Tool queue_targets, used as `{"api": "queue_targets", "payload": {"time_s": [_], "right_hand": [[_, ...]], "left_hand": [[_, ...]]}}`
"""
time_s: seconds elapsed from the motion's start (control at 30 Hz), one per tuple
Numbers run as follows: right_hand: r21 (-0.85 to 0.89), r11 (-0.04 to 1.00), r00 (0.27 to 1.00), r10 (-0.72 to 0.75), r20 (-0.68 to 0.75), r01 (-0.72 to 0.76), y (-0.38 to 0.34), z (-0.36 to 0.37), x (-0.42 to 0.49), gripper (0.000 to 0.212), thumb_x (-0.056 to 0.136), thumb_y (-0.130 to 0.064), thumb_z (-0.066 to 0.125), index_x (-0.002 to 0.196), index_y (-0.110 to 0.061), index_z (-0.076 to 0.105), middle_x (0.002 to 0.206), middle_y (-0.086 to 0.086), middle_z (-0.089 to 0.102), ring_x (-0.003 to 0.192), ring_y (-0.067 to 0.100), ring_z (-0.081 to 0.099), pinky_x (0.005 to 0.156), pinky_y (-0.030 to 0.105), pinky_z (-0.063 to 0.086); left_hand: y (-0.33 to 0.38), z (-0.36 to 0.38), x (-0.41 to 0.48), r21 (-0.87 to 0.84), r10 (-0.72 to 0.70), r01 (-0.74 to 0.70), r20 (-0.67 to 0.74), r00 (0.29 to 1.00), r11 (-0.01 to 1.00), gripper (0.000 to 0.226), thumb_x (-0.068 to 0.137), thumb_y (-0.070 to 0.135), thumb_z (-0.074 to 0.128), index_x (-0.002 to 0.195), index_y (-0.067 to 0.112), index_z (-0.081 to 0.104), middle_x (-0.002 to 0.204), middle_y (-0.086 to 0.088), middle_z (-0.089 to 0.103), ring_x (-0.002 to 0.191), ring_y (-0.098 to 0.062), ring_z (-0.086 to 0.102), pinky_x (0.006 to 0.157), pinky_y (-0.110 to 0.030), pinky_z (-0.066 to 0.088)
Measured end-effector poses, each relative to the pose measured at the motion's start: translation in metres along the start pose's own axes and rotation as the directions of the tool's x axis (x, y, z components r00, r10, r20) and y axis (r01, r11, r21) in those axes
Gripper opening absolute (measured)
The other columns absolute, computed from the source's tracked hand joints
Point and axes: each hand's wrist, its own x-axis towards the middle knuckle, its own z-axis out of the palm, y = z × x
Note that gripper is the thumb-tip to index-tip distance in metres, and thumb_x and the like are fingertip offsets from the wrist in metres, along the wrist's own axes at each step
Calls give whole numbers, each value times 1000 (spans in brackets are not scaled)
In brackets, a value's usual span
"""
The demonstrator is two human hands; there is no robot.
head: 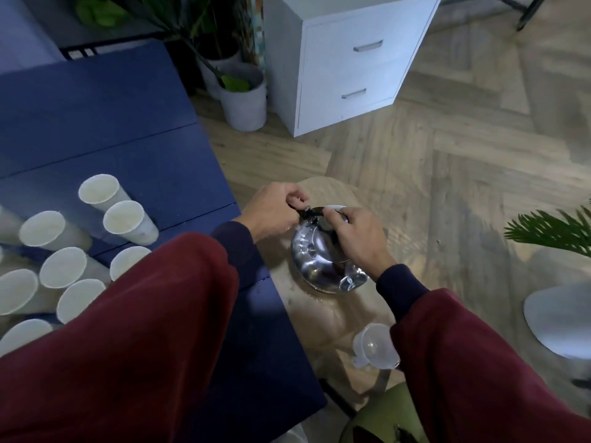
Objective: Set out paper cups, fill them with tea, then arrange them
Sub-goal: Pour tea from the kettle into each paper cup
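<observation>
The steel kettle (315, 254) sat on the pale wooden stool (319, 318), just beside the blue worktop (128, 139). The left hand (275, 209) had its grip curled round one end of the black handle (308, 213), and the right hand (355, 235) pinched it from the other side. Paper cups (123, 220) stood upright, clustered on the worktop at left. A clear plastic piece (374, 346) lay nearer on the stool, and a white cabinet (345, 59) stood beyond.

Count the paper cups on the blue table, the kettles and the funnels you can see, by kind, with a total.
Paper cups on the blue table, rim showing: 8 (others are cut off at the left edge, not counted)
Steel kettle: 1
Clear plastic funnel: 1
Total: 10
</observation>
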Motion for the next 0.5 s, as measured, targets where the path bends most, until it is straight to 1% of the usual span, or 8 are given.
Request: {"api": "queue_targets", "payload": {"time_s": [0.03,0.1,0.13,0.2,0.27,0.33,0.43,0.5], "right_hand": [[-13,1000,1000,-6,-16,6,-4,-1,-4,42,99,-37,57,58,-30,56,56,-6,52,65,17,53,60,33,35],[-46,999,999,-25,-39,23,-15,-3,-14,45,99,-35,56,54,-29,52,48,-6,46,54,8,47,53,28,29],[-60,998,998,-35,-52,32,-20,-4,-18,46,99,-33,54,54,-25,51,46,-4,44,51,8,45,51,29,27],[-72,996,995,-63,-76,58,-34,-3,-28,51,100,-33,53,53,-14,45,47,1,44,47,11,41,51,33,24],[-77,993,990,-96,-103,89,-45,-3,-37,55,100,-37,53,55,-6,46,49,7,46,48,17,41,48,29,28],[-92,988,983,-131,-125,120,-58,-2,-51,57,100,-39,53,60,1,49,49,6,42,46,16,38,47,27,29],[-139,979,971,-170,-166,148,-78,1,-75,56,99,-40,53,64,3,50,48,2,36,43,14,36,45,23,30],[-145,976,967,-186,-175,162,-87,6,-90,56,98,-44,52,67,3,54,49,4,39,45,14,38,44,25,27]], "left_hand": [[-2,-5,-5,-40,7,-7,8,1000,999,46,72,-11,66,110,16,70,96,6,75,93,-10,68,83,-29,57],[-6,-16,-17,-72,33,-32,10,999,997,42,78,-11,65,113,13,67,97,4,75,82,-8,69,74,-24,55],[-9,-20,-23,-67,49,-49,-2,999,997,37,81,-9,64,111,13,68,96,5,75,78,-6,68,71,-21,52],[-17,-31,-39,-43,73,-75,-54,996,996,28,86,-4,63,102,17,70,91,7,74,79,-7,66,71,-19,49],[-27,-44,-54,-13,89,-91,-112,990,996,20,88,3,64,93,21,72,86,7,72,81,-10,67,73,-22,51],[-39,-60,-72,4,96,-97,-157,983,995,21,88,6,66,84,26,71,80,7,70,78,-12,66,72,-26,52],[-54,-83,-104,24,131,-129,-201,971,991,17,88,8,69,82,24,70,74,11,66,74,-9,62,72,-22,47],[-64,-96,-127,28,140,-137,-230,963,990,13,88,9,70,84,21,71,72,14,65,74,-8,62,68,-18,45]]}}
